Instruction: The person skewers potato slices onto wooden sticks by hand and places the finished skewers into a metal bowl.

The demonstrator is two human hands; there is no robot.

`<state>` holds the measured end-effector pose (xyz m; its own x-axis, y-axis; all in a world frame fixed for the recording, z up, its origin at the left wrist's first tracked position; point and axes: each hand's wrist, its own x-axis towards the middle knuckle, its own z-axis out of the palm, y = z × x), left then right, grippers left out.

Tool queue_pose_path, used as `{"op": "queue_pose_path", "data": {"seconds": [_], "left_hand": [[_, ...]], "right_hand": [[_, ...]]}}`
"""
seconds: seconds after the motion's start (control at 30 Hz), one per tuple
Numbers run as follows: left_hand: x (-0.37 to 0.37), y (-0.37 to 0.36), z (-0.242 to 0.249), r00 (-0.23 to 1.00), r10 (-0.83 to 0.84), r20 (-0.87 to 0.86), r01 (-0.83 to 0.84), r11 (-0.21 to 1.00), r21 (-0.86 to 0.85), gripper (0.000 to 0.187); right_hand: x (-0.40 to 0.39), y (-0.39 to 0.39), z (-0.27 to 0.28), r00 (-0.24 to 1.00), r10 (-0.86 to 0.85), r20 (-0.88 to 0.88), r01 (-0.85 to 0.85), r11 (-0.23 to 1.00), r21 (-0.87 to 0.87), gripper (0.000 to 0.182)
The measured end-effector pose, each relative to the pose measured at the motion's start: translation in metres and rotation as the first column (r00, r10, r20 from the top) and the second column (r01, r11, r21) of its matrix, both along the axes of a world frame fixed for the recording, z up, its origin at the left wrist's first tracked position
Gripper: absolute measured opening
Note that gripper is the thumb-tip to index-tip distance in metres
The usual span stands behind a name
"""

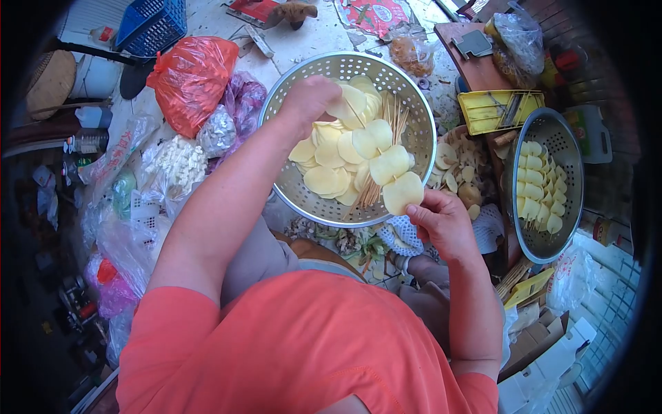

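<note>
A large perforated metal colander (345, 222) stands in front of me, with thin pale potato slices (329, 153) heaped in its left half. A bundle of thin wooden skewers (394, 119) lies at the right of the heap. Over the colander, a skewer of potato slices (389, 164) runs slantwise between my hands. My left hand (310, 103) is closed on a slice at its upper end, where a bit of bare stick shows. My right hand (441, 217) pinches its lower end by the last slice, at the colander's near right rim; the stick's end is hidden there.
A second colander (517, 200) with loaded skewers stands at the right, near a yellow tray (496, 110). Potato peelings (452, 155) lie between the colanders. A red plastic bag (193, 79), clear bags and a blue basket (153, 26) crowd the left.
</note>
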<state>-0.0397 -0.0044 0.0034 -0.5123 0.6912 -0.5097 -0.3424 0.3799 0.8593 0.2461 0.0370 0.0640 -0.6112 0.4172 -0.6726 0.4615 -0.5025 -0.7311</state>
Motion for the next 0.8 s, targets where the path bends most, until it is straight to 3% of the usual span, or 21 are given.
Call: {"op": "queue_pose_path", "data": {"seconds": [0.07, 0.13, 0.23, 0.37, 0.57, 0.67, 0.8], "left_hand": [[-0.005, 0.002, 0.006, 0.996, 0.034, 0.086, -0.041, 0.996, 0.076, 0.02], [-0.004, 0.004, 0.01, 0.955, 0.139, 0.262, -0.191, 0.964, 0.186, 0.024], [-0.009, 0.004, 0.015, 0.925, 0.147, 0.349, -0.239, 0.942, 0.237, 0.029], [-0.014, 0.002, 0.017, 0.935, 0.158, 0.317, -0.24, 0.941, 0.238, 0.03], [-0.007, 0.002, 0.023, 0.983, 0.14, 0.118, -0.17, 0.939, 0.3, 0.028], [-0.006, 0.0, 0.023, 0.998, 0.065, 0.002, -0.062, 0.957, 0.283, 0.025], [-0.008, -0.002, 0.026, 0.944, -0.111, -0.309, 0.177, 0.965, 0.192, 0.019]], "right_hand": [[-0.001, 0.0, -0.001, 1.0, 0.024, 0.004, -0.025, 0.999, 0.021, 0.011], [-0.002, -0.001, -0.002, 1.0, -0.001, -0.005, 0.001, 1.0, 0.015, 0.011], [-0.005, -0.002, -0.001, 0.999, 0.014, -0.047, -0.012, 0.999, 0.044, 0.012], [-0.006, -0.003, -0.001, 0.998, 0.019, -0.062, -0.017, 0.999, 0.037, 0.013], [-0.007, -0.002, -0.002, 0.999, 0.012, -0.036, -0.011, 0.999, 0.035, 0.014], [-0.004, -0.002, -0.003, 0.999, 0.006, -0.045, -0.006, 1.0, 0.004, 0.014], [-0.003, -0.003, -0.004, 0.999, 0.007, -0.032, -0.006, 0.999, 0.031, 0.013]]}}
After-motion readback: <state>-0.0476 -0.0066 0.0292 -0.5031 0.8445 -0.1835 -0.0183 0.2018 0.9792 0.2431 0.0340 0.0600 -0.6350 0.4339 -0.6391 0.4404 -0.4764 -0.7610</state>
